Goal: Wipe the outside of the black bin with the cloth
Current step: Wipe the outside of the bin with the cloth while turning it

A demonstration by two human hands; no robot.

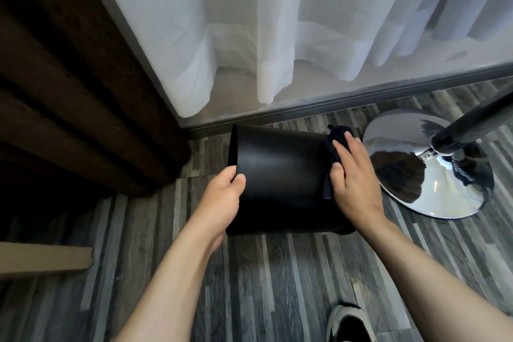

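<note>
left hand (222,197) gripping black bin (280,175) rim, right hand (352,178) pressing cloth (337,139)

Soft daylight filters through the sheer curtain (249,22) along the top, the brightest zone. The brown drape (69,78) at upper left sinks into near-black shadow, the black bin (277,175) shows only a faint sheen, and the chrome base (444,189) at right glares. Straight lines bow toward the edges, and the bottom looks slightly soft.

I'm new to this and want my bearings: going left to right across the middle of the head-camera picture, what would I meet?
From the left: dark brown curtain → left hand gripping the rim → black bin tipped on its side → right hand pressing the cloth onto it → chrome pedestal base.
</note>
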